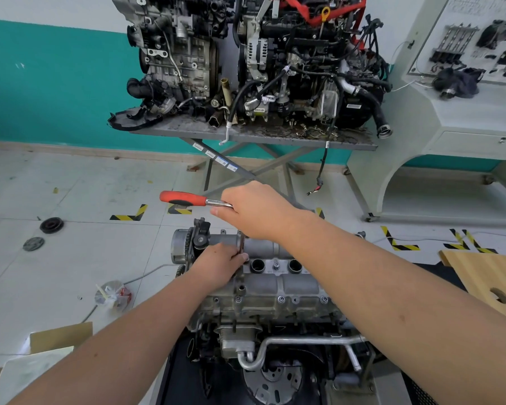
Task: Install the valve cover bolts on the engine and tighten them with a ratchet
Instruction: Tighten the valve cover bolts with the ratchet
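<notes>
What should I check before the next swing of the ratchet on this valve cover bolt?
1. Right hand holds the ratchet at its head end: ok.
2. Left hand steadies the extension at the valve cover: ok.
3. Socket seated on the bolt: cannot tell, hidden by the left hand.
4. Extension upright: ok, about vertical.
5. Room for the red handle to swing: ok, open space around it.
6. Front-edge bolts in place: ok, heads visible.
</notes>
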A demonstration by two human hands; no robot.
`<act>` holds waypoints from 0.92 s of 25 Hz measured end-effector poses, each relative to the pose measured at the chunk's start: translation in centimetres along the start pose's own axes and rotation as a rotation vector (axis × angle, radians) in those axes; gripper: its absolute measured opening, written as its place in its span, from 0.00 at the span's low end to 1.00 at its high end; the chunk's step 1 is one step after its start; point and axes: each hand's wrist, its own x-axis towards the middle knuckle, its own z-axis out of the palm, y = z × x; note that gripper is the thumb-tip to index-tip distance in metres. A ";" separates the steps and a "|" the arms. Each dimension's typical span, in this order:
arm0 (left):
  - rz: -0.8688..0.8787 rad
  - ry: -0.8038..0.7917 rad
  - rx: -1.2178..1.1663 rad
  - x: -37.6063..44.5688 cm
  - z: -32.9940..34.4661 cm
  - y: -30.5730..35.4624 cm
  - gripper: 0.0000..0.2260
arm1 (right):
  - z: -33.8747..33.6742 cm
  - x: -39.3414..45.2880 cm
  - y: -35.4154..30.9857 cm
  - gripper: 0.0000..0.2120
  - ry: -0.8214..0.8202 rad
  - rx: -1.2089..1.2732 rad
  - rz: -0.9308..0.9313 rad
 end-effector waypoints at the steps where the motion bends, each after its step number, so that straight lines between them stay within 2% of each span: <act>1: 0.007 -0.010 -0.019 0.0 0.1 -0.2 0.20 | 0.1 0.1 0.0 0.20 0.005 -0.003 0.008; 6: 0.013 -0.059 -0.068 0.3 0.0 -0.4 0.21 | -0.1 0.2 0.6 0.19 0.010 -0.001 0.039; 12: 0.012 -0.144 0.018 1.5 -0.7 -0.4 0.22 | 0.9 0.1 0.7 0.20 -0.001 0.005 0.042; 23: -0.052 -0.136 -0.232 2.2 -0.9 -1.4 0.24 | 0.0 0.4 1.7 0.20 0.077 0.102 0.103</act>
